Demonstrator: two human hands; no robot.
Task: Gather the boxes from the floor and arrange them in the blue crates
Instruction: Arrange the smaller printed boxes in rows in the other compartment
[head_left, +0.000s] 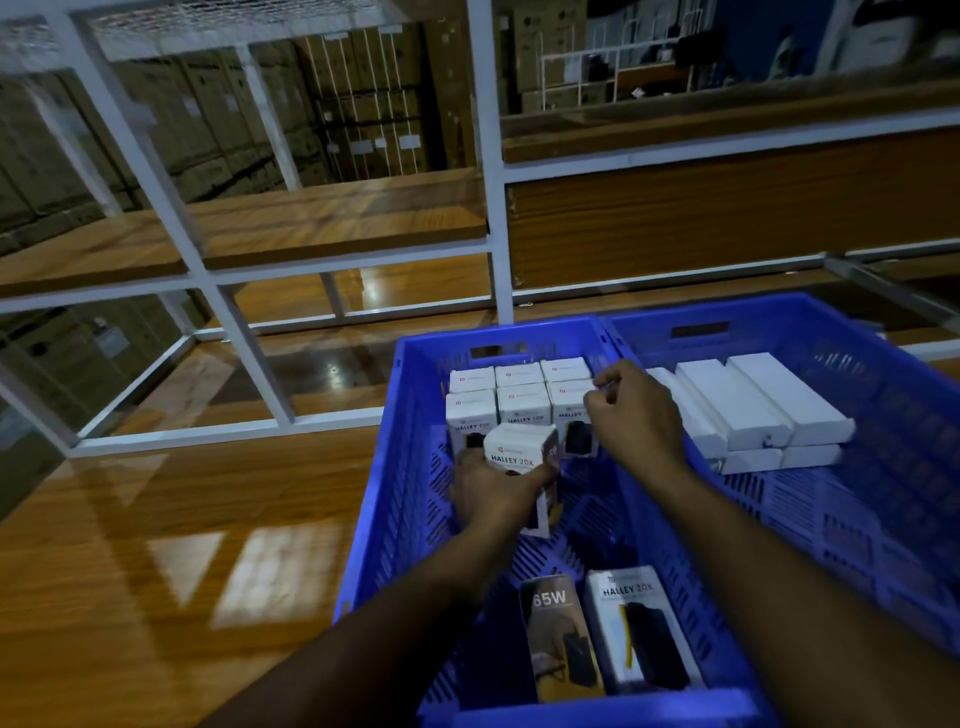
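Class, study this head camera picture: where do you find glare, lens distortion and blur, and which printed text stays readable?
Head view: glare patches shine on the glossy wooden floor; the wide lens bends the white shelf frame; the dim background is soft; "HALLEY 20K" reads clearly on the box in the left hand, and "65W" on a lying box in the blue crate.

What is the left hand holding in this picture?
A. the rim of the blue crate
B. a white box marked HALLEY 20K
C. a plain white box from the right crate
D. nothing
B: the left hand grips a white box printed HALLEY 20K, inside the left crate in front of the standing rows.
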